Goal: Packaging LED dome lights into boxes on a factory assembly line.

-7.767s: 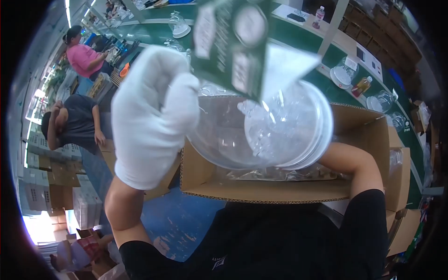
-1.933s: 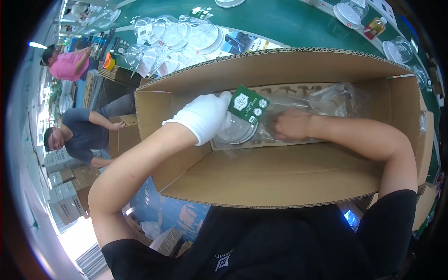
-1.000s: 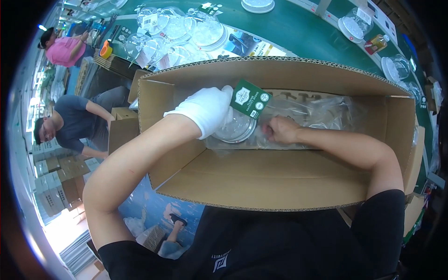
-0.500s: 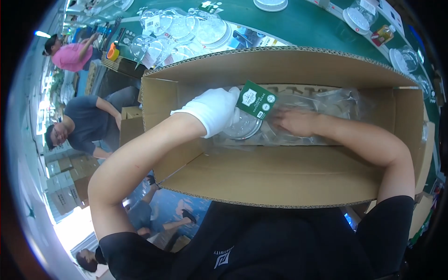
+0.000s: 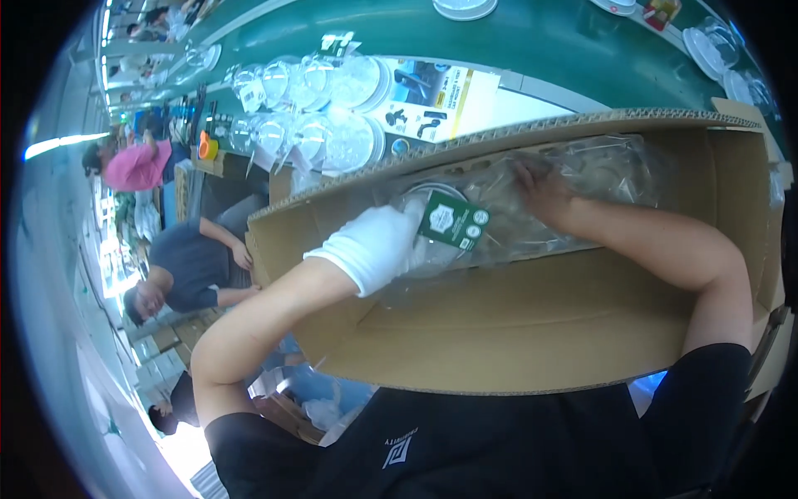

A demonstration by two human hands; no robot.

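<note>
A large cardboard box [image 5: 499, 337] stands in front of me, and both my hands reach into it. My left hand [image 5: 374, 245], in a white glove, is closed on a clear plastic dome container [image 5: 432, 190] with a round lid-like rim. A green hang tag [image 5: 453, 220] lies over the container and hides part of it. To the right, my bare right hand [image 5: 544, 195] lies with fingers apart on a clear plastic bag [image 5: 611, 166]. Brown moulded cardboard shows beneath the bag. My left fingertips are hidden.
Beyond the box runs a green work surface [image 5: 532, 37]. Several clear dome containers [image 5: 353, 141] lie at its left on a printed sheet [image 5: 445, 96]. An orange tape dispenser [image 5: 208, 145] stands farther left. A person in dark grey [image 5: 195, 262] sits left of the box.
My right hand has moved up and away across the plastic bag, its fingers now plainer to see. My left hand still holds the container. The view has turned, so the box looks tilted.
</note>
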